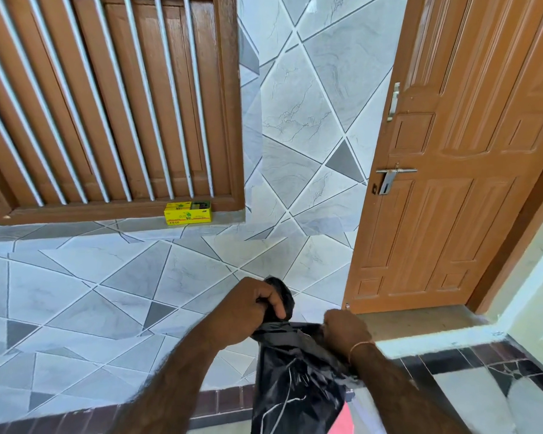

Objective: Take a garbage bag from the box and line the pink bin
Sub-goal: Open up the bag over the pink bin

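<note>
Grey marbled tiles cover the wall and ledge, where a yellow box (187, 213) sits below the barred window (107, 101), left of the door (452, 170). Nearer than the box, the left hand (248, 308) grips the bunched top of the black garbage bag (295, 380); the right hand (345, 332) pinches its edge. The bag hangs lengthwise downward, over a sliver of pink bin (342, 422).

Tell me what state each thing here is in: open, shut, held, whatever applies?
Black garbage bag: out of the box, bunched, hanging from both hands.
Left hand: fingers curled round the bag's top.
Right hand: gripping the bag's edge.
Yellow box: on the window ledge, top open.
Pink bin: only a sliver shows behind the bag; not lined yet.
Door: swung open.
</note>
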`<state>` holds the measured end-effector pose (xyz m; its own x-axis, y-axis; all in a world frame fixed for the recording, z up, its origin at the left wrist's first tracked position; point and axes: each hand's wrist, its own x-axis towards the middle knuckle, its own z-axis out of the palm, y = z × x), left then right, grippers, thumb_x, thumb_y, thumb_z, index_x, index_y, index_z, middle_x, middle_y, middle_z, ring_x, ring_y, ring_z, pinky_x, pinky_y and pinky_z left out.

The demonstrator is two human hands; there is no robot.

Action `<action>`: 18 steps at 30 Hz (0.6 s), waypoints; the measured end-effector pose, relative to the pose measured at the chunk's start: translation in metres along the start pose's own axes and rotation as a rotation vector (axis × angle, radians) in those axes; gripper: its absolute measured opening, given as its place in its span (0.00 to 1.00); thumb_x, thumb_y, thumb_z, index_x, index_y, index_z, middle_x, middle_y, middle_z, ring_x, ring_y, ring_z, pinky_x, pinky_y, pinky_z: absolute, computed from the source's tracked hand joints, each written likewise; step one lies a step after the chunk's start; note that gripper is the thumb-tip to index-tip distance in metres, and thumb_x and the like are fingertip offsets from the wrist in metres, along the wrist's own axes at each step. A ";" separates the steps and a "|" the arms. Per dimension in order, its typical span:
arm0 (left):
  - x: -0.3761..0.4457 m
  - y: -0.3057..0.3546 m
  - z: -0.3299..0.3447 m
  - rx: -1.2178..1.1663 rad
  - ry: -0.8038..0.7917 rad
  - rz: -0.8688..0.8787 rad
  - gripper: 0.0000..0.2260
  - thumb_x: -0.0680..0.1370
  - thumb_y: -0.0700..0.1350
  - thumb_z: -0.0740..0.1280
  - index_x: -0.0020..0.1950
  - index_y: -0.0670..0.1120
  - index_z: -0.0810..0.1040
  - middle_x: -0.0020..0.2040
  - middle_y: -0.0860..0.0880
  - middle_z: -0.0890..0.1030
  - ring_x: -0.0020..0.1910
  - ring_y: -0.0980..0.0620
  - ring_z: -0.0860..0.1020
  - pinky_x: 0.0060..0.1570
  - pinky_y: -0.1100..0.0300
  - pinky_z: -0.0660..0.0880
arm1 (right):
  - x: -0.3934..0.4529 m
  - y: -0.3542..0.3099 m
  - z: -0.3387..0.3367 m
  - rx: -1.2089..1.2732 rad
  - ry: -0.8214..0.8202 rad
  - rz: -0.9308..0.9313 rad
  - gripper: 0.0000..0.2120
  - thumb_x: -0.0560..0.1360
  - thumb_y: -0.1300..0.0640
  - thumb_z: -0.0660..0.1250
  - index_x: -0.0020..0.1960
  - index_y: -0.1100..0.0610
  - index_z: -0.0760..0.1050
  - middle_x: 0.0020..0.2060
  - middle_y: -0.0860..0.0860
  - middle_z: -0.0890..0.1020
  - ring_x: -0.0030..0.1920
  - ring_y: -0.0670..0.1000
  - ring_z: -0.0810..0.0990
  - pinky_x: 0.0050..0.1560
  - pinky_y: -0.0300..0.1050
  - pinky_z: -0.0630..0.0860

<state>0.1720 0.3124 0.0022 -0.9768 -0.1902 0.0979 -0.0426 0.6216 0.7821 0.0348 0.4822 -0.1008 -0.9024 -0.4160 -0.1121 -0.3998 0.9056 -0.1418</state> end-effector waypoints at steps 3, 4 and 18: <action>-0.002 -0.011 -0.007 0.154 0.033 -0.051 0.24 0.69 0.28 0.58 0.27 0.56 0.78 0.35 0.56 0.80 0.38 0.59 0.79 0.39 0.72 0.70 | 0.003 0.014 -0.009 0.241 0.153 0.186 0.14 0.78 0.58 0.56 0.56 0.61 0.77 0.54 0.59 0.80 0.56 0.60 0.78 0.55 0.49 0.75; -0.002 -0.014 -0.007 0.210 0.049 -0.062 0.22 0.70 0.30 0.59 0.28 0.56 0.78 0.37 0.56 0.80 0.40 0.57 0.79 0.42 0.69 0.71 | 0.006 0.016 -0.011 0.417 0.184 0.260 0.14 0.79 0.59 0.55 0.57 0.64 0.76 0.53 0.60 0.79 0.56 0.60 0.78 0.53 0.48 0.73; 0.004 -0.058 0.012 0.666 0.219 -0.442 0.12 0.76 0.47 0.64 0.58 0.45 0.75 0.57 0.45 0.80 0.55 0.43 0.80 0.55 0.53 0.76 | -0.030 0.031 -0.027 0.134 0.366 -0.084 0.29 0.67 0.35 0.68 0.64 0.44 0.69 0.49 0.47 0.78 0.48 0.51 0.78 0.48 0.49 0.78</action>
<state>0.1681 0.2847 -0.0503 -0.7809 -0.6235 0.0384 -0.5956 0.7617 0.2552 0.0454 0.5253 -0.0756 -0.8745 -0.4092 0.2603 -0.4723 0.8407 -0.2651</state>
